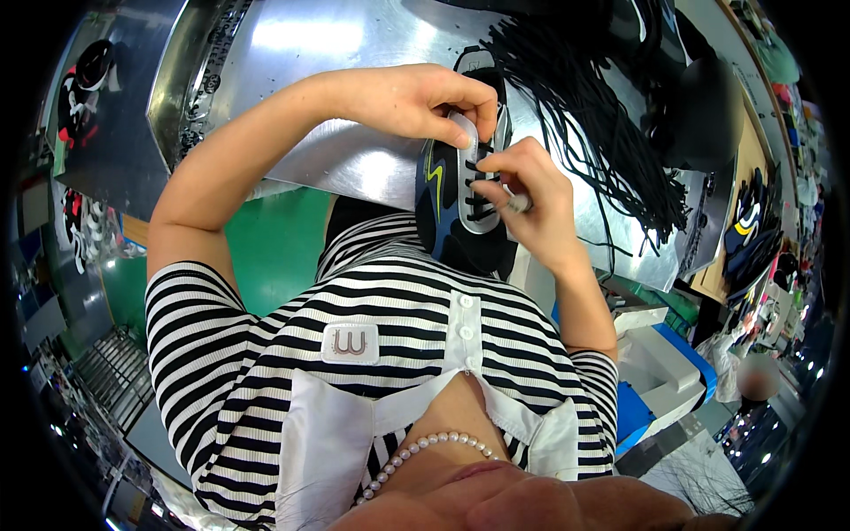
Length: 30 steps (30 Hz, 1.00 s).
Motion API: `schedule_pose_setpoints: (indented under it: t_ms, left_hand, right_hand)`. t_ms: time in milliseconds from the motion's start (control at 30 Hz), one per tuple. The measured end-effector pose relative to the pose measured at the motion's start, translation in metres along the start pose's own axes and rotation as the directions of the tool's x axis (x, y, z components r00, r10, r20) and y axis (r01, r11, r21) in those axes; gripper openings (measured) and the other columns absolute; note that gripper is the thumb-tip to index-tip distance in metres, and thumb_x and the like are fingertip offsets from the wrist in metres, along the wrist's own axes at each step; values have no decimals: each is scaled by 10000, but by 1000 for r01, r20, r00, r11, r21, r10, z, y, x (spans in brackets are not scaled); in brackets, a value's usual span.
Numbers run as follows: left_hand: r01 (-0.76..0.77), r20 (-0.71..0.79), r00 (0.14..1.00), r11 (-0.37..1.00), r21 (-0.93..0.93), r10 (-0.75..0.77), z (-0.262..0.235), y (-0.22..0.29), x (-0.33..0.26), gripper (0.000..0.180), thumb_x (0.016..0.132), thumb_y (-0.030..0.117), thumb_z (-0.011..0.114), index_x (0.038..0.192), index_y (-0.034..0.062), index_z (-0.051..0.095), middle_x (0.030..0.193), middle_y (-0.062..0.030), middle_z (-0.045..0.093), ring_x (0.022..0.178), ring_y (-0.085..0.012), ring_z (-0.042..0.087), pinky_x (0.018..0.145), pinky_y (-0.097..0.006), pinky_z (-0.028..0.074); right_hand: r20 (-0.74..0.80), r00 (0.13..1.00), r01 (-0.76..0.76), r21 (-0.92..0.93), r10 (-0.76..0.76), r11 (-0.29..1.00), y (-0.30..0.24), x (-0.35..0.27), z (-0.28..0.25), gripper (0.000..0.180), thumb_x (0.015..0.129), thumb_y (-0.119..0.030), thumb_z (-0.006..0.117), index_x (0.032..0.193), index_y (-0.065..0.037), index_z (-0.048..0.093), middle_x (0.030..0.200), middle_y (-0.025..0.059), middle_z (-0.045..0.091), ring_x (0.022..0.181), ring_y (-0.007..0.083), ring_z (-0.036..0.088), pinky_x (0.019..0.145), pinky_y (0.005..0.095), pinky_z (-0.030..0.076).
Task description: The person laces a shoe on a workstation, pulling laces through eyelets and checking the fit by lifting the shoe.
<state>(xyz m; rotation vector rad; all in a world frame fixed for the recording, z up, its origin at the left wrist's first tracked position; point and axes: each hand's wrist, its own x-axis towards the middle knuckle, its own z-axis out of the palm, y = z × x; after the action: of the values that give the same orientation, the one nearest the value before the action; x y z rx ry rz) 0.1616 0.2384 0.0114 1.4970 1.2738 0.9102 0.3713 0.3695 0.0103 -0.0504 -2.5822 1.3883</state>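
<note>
Left hand (416, 102): forearm reaching in from the left, grip pinching the grey tongue of the sneaker (465, 186). Right hand (522, 195): fingers pressed together on a black lace (482, 168) at the eyelets. Sneaker held upright at the near edge of the metal worktop (336, 53), against the striped shirt (354, 336). Bundle of black laces (602, 115) just beside, to the right. Blue-and-white box (655, 372) below the right elbow; open worktop to the left.

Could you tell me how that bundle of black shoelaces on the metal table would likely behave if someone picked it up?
The black shoelaces look thin and limp, so they would probably droop. Loose strands fan over the metal table, so some may slip free or tangle.
</note>
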Motion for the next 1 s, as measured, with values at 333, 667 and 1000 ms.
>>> schedule_pose_setpoints:
  t_ms: [333, 667, 1000]
  left_hand:
    - [72, -66, 995, 997, 3, -71, 10, 5, 3, 157, 877, 103, 625, 1018, 46, 587, 991, -3, 628, 933, -111, 560, 710, -275, 425]
    - [-29, 0, 1000, 994, -107, 29, 18, 16, 9, 145, 824, 96, 607, 958, 42, 592, 914, -6, 608, 873, -117, 548, 772, -288, 435]
    - [-133, -158, 982, 977, -167, 107, 11, 6, 6, 105, 825, 111, 617, 896, 49, 569, 894, 1, 566, 858, -114, 517, 803, -278, 427]
  right_hand:
    - [2, 1000, 16, -281, -16, 960, 5, -11, 16, 248, 713, -36, 787, 909, -80, 642, 807, 51, 544, 643, 221, 607, 571, 331, 487]
    - [215, 966, -201, 292, 141, 935, -5, -3, -16, 136, 737, 67, 692, 837, -11, 644, 807, 26, 553, 730, 109, 567, 655, 249, 457]
    - [52, 801, -238, 942, 596, 238, 98, -40, 8, 179, 1009, -270, 585, 960, -99, 607, 771, -48, 605, 514, 20, 421, 450, 180, 309]
